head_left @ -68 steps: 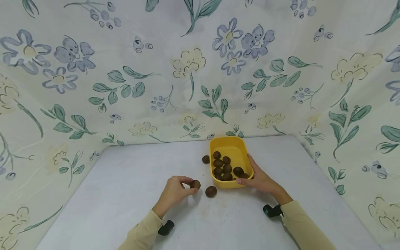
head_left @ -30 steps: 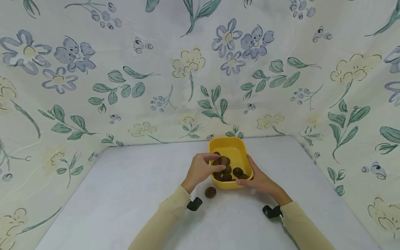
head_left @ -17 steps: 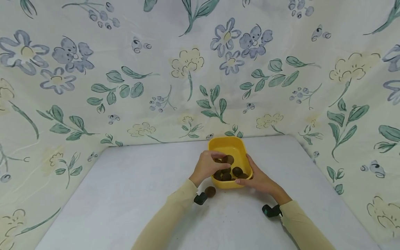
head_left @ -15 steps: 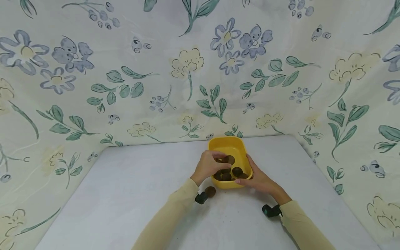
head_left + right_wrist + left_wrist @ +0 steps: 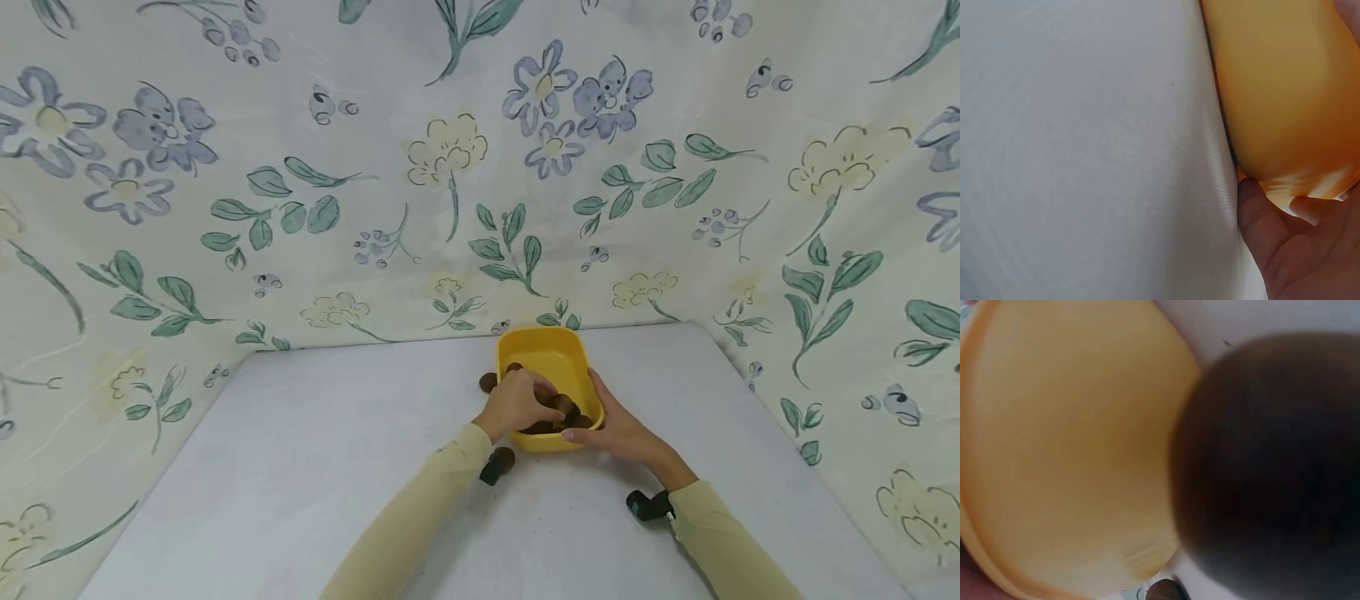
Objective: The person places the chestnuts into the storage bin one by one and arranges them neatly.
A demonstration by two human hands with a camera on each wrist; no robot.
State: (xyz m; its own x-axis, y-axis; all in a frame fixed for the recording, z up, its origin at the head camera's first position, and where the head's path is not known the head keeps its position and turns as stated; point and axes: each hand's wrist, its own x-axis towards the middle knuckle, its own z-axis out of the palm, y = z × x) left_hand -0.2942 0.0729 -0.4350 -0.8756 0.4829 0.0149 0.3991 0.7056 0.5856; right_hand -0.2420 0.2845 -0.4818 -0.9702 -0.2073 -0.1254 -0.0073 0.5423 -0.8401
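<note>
A yellow plastic container (image 5: 553, 443) stands toward the back of the table with several dark brown, smooth round balls (image 5: 513, 367) in it. Reaching over its left rim, my left hand (image 5: 517, 402) pinches a brown ball (image 5: 561, 404) between thumb and fingers, low among the others, which it partly hides. My right hand (image 5: 618, 429) grips the container's near right corner, thumb at the front rim and fingers along the right side. The right wrist view shows that hand (image 5: 1300, 250) against the yellow wall (image 5: 1291, 94).
One loose brown ball (image 5: 488, 382) lies left of the container. Another ball (image 5: 505, 460) lies in front, close to the black wrist camera (image 5: 491, 469); it looms dark and blurred in the left wrist view. A floral cloth (image 5: 360, 208) hangs behind the white table (image 5: 300, 467).
My left hand has carried a ball from the table over the container's left rim, then lower and nearer its front. The loose ball on the left shows again. My right hand has kept its grip.
</note>
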